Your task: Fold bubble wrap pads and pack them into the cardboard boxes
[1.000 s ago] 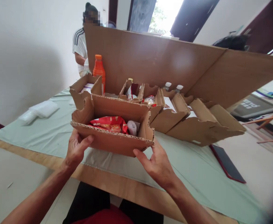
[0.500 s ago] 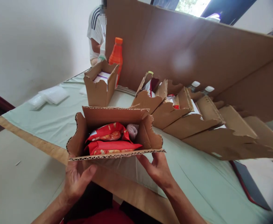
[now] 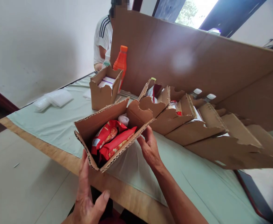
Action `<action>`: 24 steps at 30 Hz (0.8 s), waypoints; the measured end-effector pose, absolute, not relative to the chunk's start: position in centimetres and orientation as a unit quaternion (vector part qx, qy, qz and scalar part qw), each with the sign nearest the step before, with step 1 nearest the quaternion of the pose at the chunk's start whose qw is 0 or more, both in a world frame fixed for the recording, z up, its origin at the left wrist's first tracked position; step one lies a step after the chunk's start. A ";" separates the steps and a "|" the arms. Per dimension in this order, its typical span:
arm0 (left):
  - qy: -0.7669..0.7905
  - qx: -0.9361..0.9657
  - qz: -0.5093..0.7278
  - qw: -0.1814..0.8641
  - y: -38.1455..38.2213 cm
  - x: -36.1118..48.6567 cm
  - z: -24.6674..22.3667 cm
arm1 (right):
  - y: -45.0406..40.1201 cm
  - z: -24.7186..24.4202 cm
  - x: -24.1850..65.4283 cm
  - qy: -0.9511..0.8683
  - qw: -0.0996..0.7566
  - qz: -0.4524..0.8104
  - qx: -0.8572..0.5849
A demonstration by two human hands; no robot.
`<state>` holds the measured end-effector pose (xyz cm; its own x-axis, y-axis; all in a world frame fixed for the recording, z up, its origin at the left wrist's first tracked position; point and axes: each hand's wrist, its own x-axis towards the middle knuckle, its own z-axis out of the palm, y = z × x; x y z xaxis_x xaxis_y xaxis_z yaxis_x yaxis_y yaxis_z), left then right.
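An open cardboard box (image 3: 127, 146) stands tilted at an angle near the table's front edge. Inside it lie two red packets (image 3: 119, 141) and a rolled piece of clear plastic (image 3: 123, 119). My right hand (image 3: 150, 149) grips the box's right end, its fingers partly hidden behind the cardboard. At the near left corner, my left hand (image 3: 87, 193) has its thumb spread away from the fingers, and the fingertips rest against the box's side.
Several cardboard boxes (image 3: 185, 127) with goods line the right. Another box (image 3: 101, 98) stands behind, beside an orange bottle (image 3: 121, 60). Clear plastic packs (image 3: 60, 98) lie at the left. A tall cardboard panel (image 3: 164, 56) spans the back, with a person (image 3: 102, 37) beyond its left end.
The held box has turned, its left end swinging nearer and its right end farther away. My left thumb has come away from the box. The view has shifted slightly.
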<state>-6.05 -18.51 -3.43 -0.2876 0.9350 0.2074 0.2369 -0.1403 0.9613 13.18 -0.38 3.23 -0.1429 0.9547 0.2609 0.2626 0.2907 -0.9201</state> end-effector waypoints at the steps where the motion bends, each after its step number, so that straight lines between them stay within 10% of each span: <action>1: 0.576 0.509 0.562 0.306 -18.4 -5.7 -3.3 | 0.1 3.3 12.9 -0.660 0.459 0.371 -0.464; 24: 0.494 0.693 0.479 0.216 -7.0 -6.4 -1.9 | 4.4 -4.9 11.9 -0.637 0.519 0.279 -0.498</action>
<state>-6.39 -7.01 -1.89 0.0540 0.8913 0.4501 0.4766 -0.4191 0.7728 11.88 4.44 -4.90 0.0334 0.9233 0.3827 0.3439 0.3489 -0.8718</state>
